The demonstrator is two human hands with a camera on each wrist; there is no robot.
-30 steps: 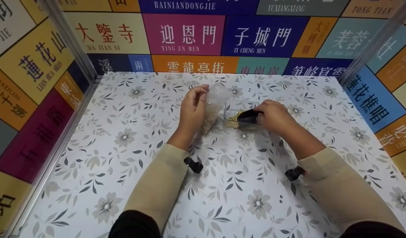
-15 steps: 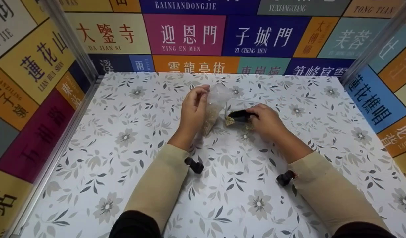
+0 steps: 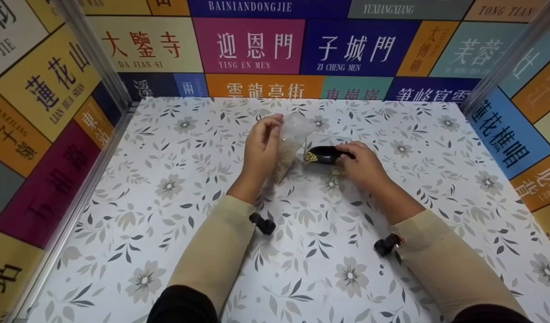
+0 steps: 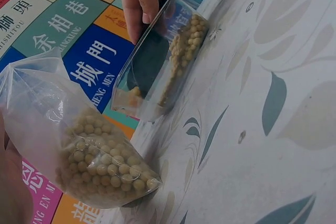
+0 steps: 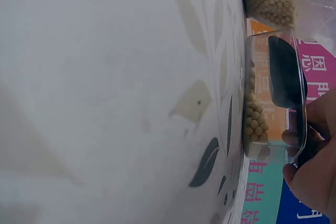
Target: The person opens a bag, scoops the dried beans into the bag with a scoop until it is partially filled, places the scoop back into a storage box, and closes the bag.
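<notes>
My left hand (image 3: 262, 146) grips the upper part of a clear plastic bag (image 3: 289, 150). Pale round beans, like soybeans, fill the bag's lower half in the left wrist view. To the right of the bag stands a clear plastic box (image 5: 262, 153), with loose beans (image 4: 189, 35) on its floor. My right hand (image 3: 364, 165) holds a black scoop (image 3: 324, 154) by its handle. The scoop's blade is inside the box, pointing left, with some beans at its tip. How many more lie in the scoop is hidden.
A white tabletop (image 3: 301, 251) with a grey leaf and flower print lies under everything. Colourful panels with lettering (image 3: 252, 45) enclose the back and both sides. Metal posts (image 3: 102, 58) stand at the back corners.
My right hand has shifted left with the scoop, whose blade tilted over and now lies turned so its beans show. The left hand and the bag have stayed in place.
</notes>
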